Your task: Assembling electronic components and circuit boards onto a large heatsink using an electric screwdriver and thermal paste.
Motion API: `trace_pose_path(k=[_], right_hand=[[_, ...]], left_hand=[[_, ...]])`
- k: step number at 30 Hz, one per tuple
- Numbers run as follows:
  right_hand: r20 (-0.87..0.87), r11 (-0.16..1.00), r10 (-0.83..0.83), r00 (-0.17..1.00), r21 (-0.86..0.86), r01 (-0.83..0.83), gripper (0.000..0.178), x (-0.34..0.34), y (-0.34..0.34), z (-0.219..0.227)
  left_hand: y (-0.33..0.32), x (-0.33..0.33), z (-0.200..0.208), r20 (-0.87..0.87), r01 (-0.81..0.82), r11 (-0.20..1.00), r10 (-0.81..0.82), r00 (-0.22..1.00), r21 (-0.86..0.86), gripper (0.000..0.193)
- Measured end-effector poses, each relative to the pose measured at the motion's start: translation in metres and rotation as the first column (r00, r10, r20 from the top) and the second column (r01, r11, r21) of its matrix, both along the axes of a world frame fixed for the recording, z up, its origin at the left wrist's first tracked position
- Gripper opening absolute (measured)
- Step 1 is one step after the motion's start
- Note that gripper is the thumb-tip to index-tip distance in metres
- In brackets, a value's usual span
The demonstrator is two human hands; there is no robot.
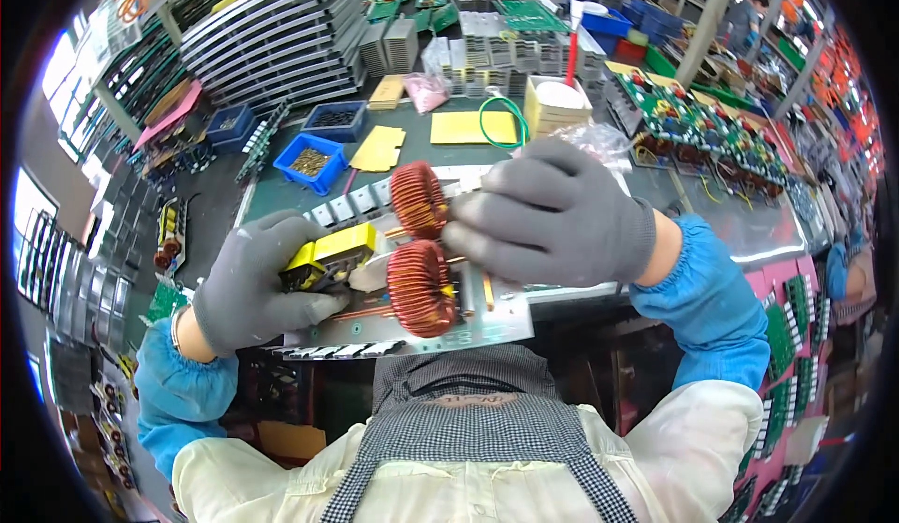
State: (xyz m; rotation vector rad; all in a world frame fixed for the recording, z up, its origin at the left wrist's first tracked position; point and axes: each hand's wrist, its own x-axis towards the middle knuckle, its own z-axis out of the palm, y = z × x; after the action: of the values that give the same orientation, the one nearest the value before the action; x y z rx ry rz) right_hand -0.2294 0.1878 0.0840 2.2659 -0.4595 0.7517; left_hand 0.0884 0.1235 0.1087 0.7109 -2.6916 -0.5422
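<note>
Both of my hands wear grey gloves. A circuit board (501,328) is held in front of me, tilted, at the table's near edge. My left hand (257,284) grips its left part, with fingers and thumb closed around a yellow-wrapped transformer (348,245). Two toroidal coils wound with reddish copper wire stand on the board, an upper coil (418,199) and a lower coil (420,289). My right hand (557,219) is closed over the board's right side, fingertips against or just beside the coils. Whatever those fingers pinch is hidden.
Beyond the board are a blue bin of small metal parts (310,162), yellow sheets (473,128), a green wire loop (503,122) and a white container with a red-handled brush (559,102). Metal heat sinks (272,41) are stacked far left. Populated boards (702,125) stand at the right.
</note>
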Motion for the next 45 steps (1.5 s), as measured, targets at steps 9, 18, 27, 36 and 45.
trace_pose_path(k=[9,18,27,36,45], right_hand=[[0.247,0.981,-0.161,0.956,-0.070,0.183,0.035,-0.076,0.034,0.026],[0.689,0.847,-0.475,0.547,0.526,0.074,0.027,-0.079,0.034,0.001],[0.353,0.136,-0.911,0.212,0.744,-0.654,0.029,-0.088,-0.020,-0.033],[0.046,-0.075,-0.989,0.139,0.657,-0.750,0.025,-0.108,-0.055,-0.088],[0.047,-0.090,-0.988,0.147,0.600,-0.795,0.024,-0.116,-0.059,-0.100]], left_hand=[[-0.061,-0.081,0.059,-0.130,0.363,0.758,-0.351,0.927,0.542,0.110],[-0.121,-0.050,-0.014,-0.776,0.757,0.419,-0.169,0.608,0.502,0.112],[-0.106,-0.098,-0.067,-0.126,0.045,0.211,0.391,0.912,0.977,0.047],[-0.141,-0.121,-0.124,0.130,-0.139,-0.011,0.435,0.891,0.990,0.033],[-0.152,-0.127,-0.129,0.229,-0.221,-0.070,0.427,0.875,0.973,0.032]])
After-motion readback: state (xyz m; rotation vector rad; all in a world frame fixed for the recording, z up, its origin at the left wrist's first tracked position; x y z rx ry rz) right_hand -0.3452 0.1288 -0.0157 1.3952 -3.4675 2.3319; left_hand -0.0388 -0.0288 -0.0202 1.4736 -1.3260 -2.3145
